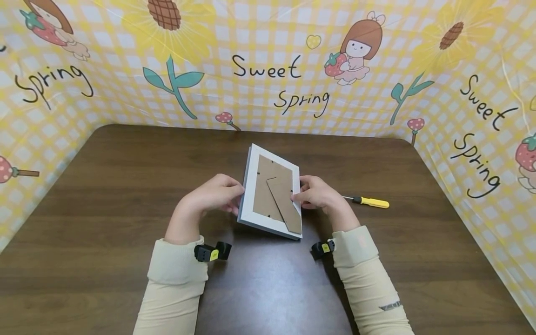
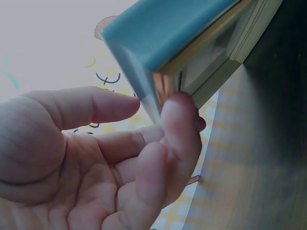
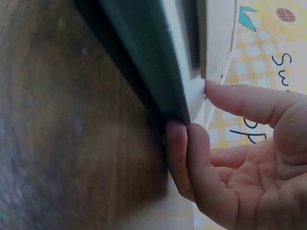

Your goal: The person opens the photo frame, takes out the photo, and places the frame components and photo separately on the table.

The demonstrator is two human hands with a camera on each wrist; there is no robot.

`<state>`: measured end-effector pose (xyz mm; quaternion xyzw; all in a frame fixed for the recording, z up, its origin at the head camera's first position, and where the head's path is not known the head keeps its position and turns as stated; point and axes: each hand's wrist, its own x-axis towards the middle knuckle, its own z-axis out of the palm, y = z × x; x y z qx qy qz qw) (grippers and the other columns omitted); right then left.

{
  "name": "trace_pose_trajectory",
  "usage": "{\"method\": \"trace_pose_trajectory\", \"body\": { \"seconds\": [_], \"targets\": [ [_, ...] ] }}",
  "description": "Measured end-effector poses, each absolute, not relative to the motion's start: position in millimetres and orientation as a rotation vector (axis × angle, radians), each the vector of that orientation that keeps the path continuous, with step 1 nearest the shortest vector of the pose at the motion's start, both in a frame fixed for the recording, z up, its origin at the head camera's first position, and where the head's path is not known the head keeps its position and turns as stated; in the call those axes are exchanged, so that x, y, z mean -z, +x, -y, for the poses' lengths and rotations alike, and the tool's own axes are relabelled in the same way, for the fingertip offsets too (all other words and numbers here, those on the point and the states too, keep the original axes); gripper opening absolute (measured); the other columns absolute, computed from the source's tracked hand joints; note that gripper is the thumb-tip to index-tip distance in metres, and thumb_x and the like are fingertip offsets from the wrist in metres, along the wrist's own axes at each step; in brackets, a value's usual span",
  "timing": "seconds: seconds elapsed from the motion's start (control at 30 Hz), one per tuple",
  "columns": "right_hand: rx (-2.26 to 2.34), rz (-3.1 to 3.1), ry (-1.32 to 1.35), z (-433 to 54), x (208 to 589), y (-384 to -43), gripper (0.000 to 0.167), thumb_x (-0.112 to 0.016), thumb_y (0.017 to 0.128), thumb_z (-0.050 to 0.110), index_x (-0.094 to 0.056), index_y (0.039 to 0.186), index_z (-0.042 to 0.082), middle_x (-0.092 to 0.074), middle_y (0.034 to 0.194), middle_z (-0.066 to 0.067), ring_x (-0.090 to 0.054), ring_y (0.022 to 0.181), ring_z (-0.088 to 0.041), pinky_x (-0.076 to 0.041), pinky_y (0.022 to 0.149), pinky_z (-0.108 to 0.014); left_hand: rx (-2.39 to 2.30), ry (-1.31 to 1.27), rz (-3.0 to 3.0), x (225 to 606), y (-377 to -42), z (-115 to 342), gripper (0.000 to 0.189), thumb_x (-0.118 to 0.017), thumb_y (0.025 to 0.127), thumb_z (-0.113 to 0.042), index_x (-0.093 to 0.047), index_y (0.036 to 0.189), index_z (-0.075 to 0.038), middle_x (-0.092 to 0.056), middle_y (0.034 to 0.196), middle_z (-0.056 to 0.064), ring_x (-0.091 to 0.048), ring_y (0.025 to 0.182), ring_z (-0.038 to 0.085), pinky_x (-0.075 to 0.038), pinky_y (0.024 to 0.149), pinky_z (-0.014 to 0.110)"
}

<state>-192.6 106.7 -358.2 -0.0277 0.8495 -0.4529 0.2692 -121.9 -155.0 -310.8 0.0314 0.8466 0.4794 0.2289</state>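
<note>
Two cream sleeves [image 1: 176,284] with turned-back cuffs reach in over the desk [image 1: 113,223], a dark brown wood-grain top, a small black camera with a yellow label [image 1: 211,252] strapped at the left wrist and its twin [image 1: 322,250] at the right. Ahead of them, a person's left hand [image 1: 215,193] and right hand [image 1: 319,193] hold a rectangular white-bordered picture frame [image 1: 267,199] between them, tilted, its back toward the wearer. The left grip is clamped on the frame's left edge, thumb to fingers; the right grip pinches the opposite edge, thumb on the back, fingers curled round the front. Whether the lower edge touches the desk cannot be told from here. A brown fibreboard backing [image 1: 260,200] fills the border, a slanting brown easel leg [image 1: 285,207] lying across it. Just beyond the right wrist, a screwdriver with a yellow-and-black handle [image 1: 371,202] lies on the desk. Behind hangs a yellow-and-white checked cloth [image 1: 259,28] printed with sunflowers, strawberry-holding cartoon girls and the words "Sweet Spring."
</note>
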Motion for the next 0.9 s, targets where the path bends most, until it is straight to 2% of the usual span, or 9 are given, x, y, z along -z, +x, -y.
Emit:
{"method": "trace_pose_trajectory", "body": {
  "seconds": [0.1,0.2,0.27,0.43,0.53,0.73,0.9],
  "targets": [
    [1.221,-2.288,-0.077,-106.8,357.5,-192.2,0.066,-0.070,0.090,0.008,-0.039,0.149,0.004,-0.051,0.111,-0.016,-0.055,0.100,-0.027,-0.056,0.084,-0.031,-1.299,0.080,-2.340,312.4,-123.3,154.1,0.034,-0.045,0.103,-0.014,-0.061,0.120,0.009,-0.064,0.100,0.019,-0.063,0.069,0.019,-0.055,0.073,0.032],
    [1.221,-2.295,-0.064,-106.8,357.8,-192.5,0.067,-0.070,0.090,0.007,-0.037,0.149,0.005,-0.051,0.113,-0.017,-0.054,0.102,-0.028,-0.055,0.083,-0.031,-1.264,0.087,-2.347,313.9,-124.4,152.2,0.040,-0.048,0.103,-0.015,-0.050,0.133,0.011,-0.061,0.107,0.021,-0.064,0.069,0.018,-0.056,0.073,0.031],
    [1.214,-2.308,-0.062,-106.8,358.1,-193.1,0.069,-0.070,0.090,0.007,-0.036,0.150,0.005,-0.051,0.114,-0.018,-0.054,0.102,-0.028,-0.054,0.082,-0.030,-1.244,0.091,-2.351,315.2,-125.3,150.7,0.048,-0.051,0.102,-0.015,-0.041,0.141,0.012,-0.061,0.103,0.019,-0.064,0.068,0.018,-0.055,0.071,0.030],
    [1.191,-2.338,-0.064,-107.3,358.4,-193.8,0.070,-0.069,0.091,0.008,-0.034,0.151,0.004,-0.052,0.116,-0.019,-0.054,0.103,-0.029,-0.054,0.083,-0.031,-1.228,0.074,-2.341,319.3,-126.7,148.0,0.055,-0.052,0.102,-0.013,-0.032,0.146,0.013,-0.059,0.083,0.012,-0.064,0.064,0.017,-0.053,0.069,0.028],
    [1.182,-2.344,-0.063,-107.9,358.6,-194.3,0.070,-0.069,0.091,0.008,-0.034,0.151,0.005,-0.052,0.117,-0.020,-0.054,0.104,-0.029,-0.054,0.085,-0.033,-1.221,0.062,-2.330,322.4,-127.4,147.4,0.056,-0.051,0.102,-0.013,-0.030,0.146,0.014,-0.060,0.086,0.013,-0.064,0.064,0.016,-0.052,0.067,0.027],
    [1.166,-2.367,-0.064,-110.3,358.9,-195.4,0.072,-0.070,0.090,0.007,-0.032,0.152,0.004,-0.052,0.119,-0.022,-0.056,0.103,-0.029,-0.054,0.086,-0.034,-1.208,0.042,-2.305,331.2,-130.5,145.8,0.055,-0.050,0.102,-0.011,-0.030,0.147,0.014,-0.060,0.108,0.022,-0.066,0.064,0.015,-0.050,0.063,0.024],
    [1.156,-2.385,-0.059,-113.9,359.9,-196.1,0.073,-0.070,0.091,0.008,-0.030,0.152,0.005,-0.052,0.120,-0.022,-0.055,0.104,-0.029,-0.054,0.093,-0.040,-1.216,0.031,-2.276,337.8,-133.3,143.5,0.052,-0.051,0.101,-0.008,-0.033,0.145,0.014,-0.060,0.113,0.025,-0.066,0.062,0.014,-0.050,0.061,0.023]
  ]
}}
